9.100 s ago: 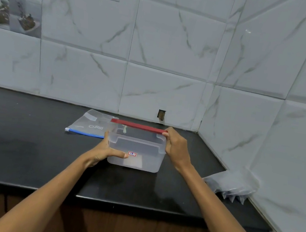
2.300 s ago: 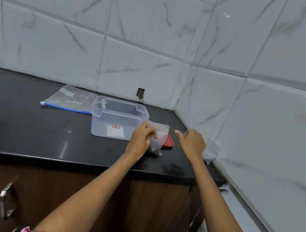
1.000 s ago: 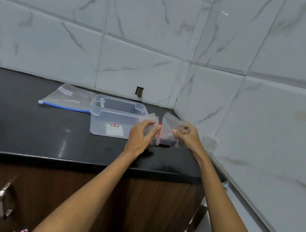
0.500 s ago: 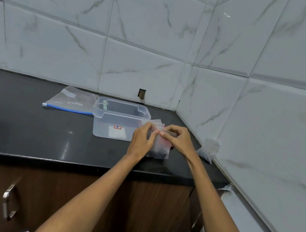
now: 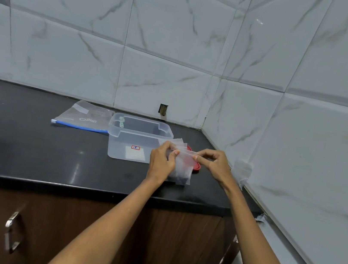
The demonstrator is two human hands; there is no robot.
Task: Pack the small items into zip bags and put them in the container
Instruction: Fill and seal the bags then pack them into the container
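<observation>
A small clear zip bag [image 5: 183, 169] with dark small items at its bottom hangs just above the black counter [image 5: 31, 146]. My left hand [image 5: 160, 161] pinches its top strip at the left end, and my right hand [image 5: 213, 163] pinches the same strip at the right end. A second small bag edge [image 5: 177, 141] shows behind my left hand. The clear plastic container [image 5: 132, 141] stands open right behind the bag, with a small pale item inside near its far left corner. Its red lid [image 5: 196, 168] lies on the counter behind the bag, mostly hidden.
A large flat zip bag with a blue slider [image 5: 85, 117] lies left of the container. More clear bags [image 5: 241, 171] lean in the right wall corner. Tiled walls close the back and right sides. Wooden cabinet doors with metal handles [image 5: 12, 232] sit below the counter edge.
The lid came off the container and now lies to its right. My hands picked up small bags; over the last second they spread apart along one bag's top strip.
</observation>
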